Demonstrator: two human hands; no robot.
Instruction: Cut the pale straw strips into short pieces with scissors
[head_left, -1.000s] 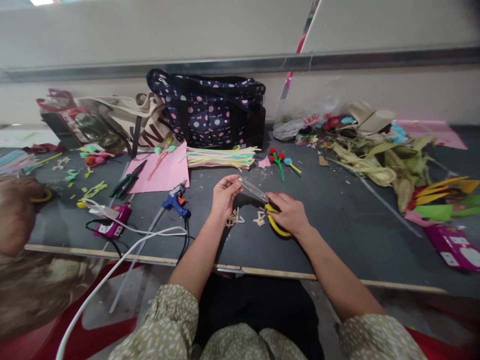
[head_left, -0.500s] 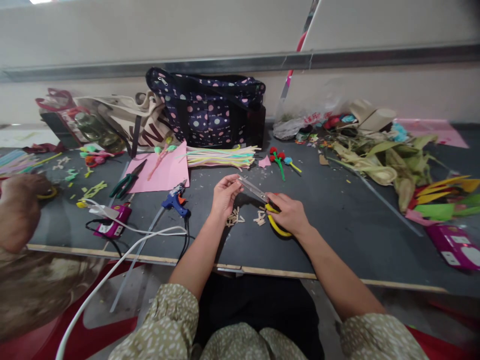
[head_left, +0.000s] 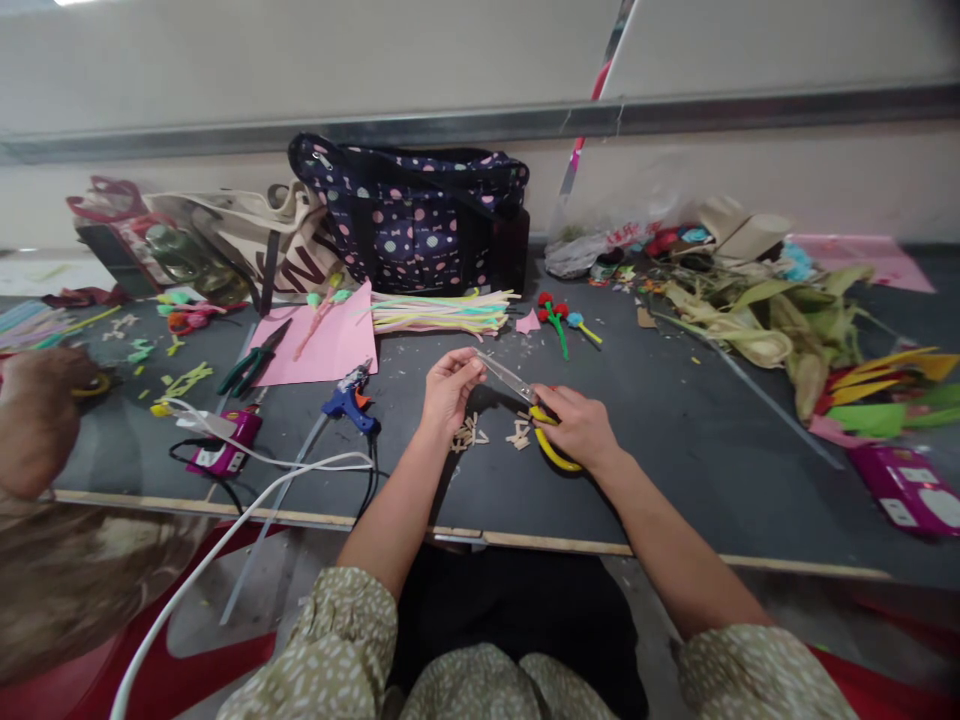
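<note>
My right hand (head_left: 576, 425) is wrapped round the yellow handles of a pair of scissors (head_left: 556, 452). The blades point up and left, their tips at the fingertips of my left hand (head_left: 452, 388). That left hand is pinched closed; whatever sits between its thumb and finger is too small to name. On the table below lie two small piles of short beige pieces, one pile (head_left: 470, 434) beside my left wrist and the other pile (head_left: 519, 431) just left of the scissor handles.
A blue glue gun (head_left: 351, 402), green-handled pliers (head_left: 251, 362) and a magenta power strip (head_left: 229, 443) with white cable lie left. Behind are a pipe-cleaner bundle (head_left: 442, 313) and a dotted bag (head_left: 420, 220). Corn husks (head_left: 765, 320) lie right. Another person's hand (head_left: 45, 390) is far left.
The scissor blades look slightly more closed together than before. Both my hands stay in nearly the same place.
</note>
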